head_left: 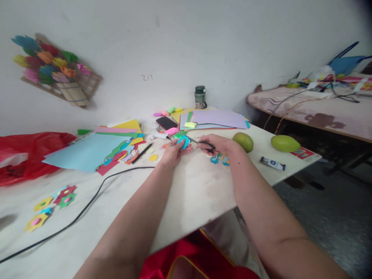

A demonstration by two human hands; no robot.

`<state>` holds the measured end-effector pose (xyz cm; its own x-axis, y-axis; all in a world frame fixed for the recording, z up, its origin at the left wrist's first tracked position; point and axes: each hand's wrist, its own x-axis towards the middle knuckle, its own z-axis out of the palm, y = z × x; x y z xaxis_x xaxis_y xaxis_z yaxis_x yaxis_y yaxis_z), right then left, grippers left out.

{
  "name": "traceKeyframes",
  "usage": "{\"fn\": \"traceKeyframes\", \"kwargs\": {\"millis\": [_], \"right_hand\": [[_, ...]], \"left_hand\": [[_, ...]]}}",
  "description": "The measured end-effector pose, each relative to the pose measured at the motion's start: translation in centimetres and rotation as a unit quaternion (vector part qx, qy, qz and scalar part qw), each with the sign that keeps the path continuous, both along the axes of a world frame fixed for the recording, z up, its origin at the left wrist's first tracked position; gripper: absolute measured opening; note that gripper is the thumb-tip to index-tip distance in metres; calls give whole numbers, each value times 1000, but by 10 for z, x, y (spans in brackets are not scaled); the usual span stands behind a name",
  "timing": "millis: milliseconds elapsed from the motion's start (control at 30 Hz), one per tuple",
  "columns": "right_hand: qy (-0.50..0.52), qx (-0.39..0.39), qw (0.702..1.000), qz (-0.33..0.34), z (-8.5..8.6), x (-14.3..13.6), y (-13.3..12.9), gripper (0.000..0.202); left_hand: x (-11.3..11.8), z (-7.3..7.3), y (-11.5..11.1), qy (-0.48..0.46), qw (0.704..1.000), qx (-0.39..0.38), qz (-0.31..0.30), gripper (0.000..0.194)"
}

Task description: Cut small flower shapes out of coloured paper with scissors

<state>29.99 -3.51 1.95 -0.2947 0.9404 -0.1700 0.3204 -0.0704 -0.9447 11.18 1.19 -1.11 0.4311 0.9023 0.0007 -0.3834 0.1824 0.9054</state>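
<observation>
My left hand (174,150) pinches a small piece of bright blue paper (183,142) above the middle of the table. In my right hand (215,144) is a pair of scissors (207,146) with dark handles, its blades pointing left toward the paper. Whether the blades touch the paper I cannot tell. Under and beside my right hand lie small blue and orange paper cut-outs (215,159). A yellow paper flower (153,157) rests left of my left hand, near a black pen (142,153). Just behind my left hand lies a white glue gun (157,135).
Coloured sheets (84,149) and scraps spread at left, beside a red plastic bag (31,157). Finished paper flowers (66,190) lie front left near a black cable (95,193). Behind are a phone (166,123), purple sheets (219,118) and a bottle (200,97). Two green mangoes (243,142) sit right.
</observation>
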Motion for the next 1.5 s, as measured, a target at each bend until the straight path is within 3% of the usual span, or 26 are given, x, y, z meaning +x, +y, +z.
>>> {"fn": "traceKeyframes", "kwargs": {"millis": [433, 1500], "right_hand": [[-25, 2, 1000, 16, 1, 1, 1, 20], [-61, 31, 998, 10, 2, -8, 3, 24]], "left_hand": [[0, -2, 2, -53, 998, 1, 21, 5], [2, -6, 4, -7, 1000, 7, -6, 9]]}}
